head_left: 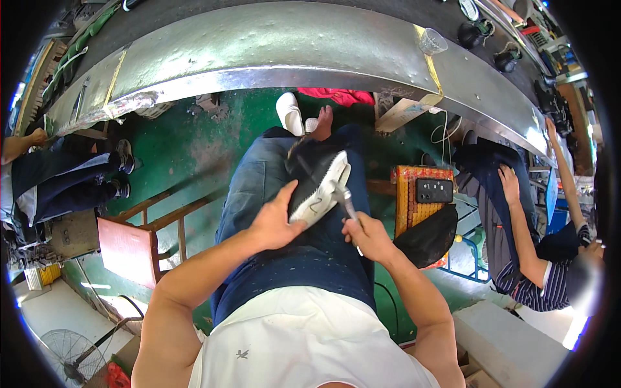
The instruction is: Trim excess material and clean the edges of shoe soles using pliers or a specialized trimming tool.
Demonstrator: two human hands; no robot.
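Across my lap lies a shoe point(321, 197) with its pale underside turned up and a jagged edge round it; a dark mark shows near the heel end. Dark material surrounds it on my thighs. My left hand point(279, 223) is closed on the near end of the shoe, thumb and fingers on either side. Wrapped round a handle, my right hand point(370, 236) grips a hammer point(349, 205), whose metal head is at the pale underside. Motion blur or overlap hides whether the head touches it.
A metal-covered bench point(272, 45) spans the far side, with a clear plastic cup point(433, 41) on it. At my right, a stool point(414, 213) bears a phone point(435, 191) and a black curved piece point(428, 238). Another person point(537, 258) sits beyond. A wooden stool point(129, 249) stands left.
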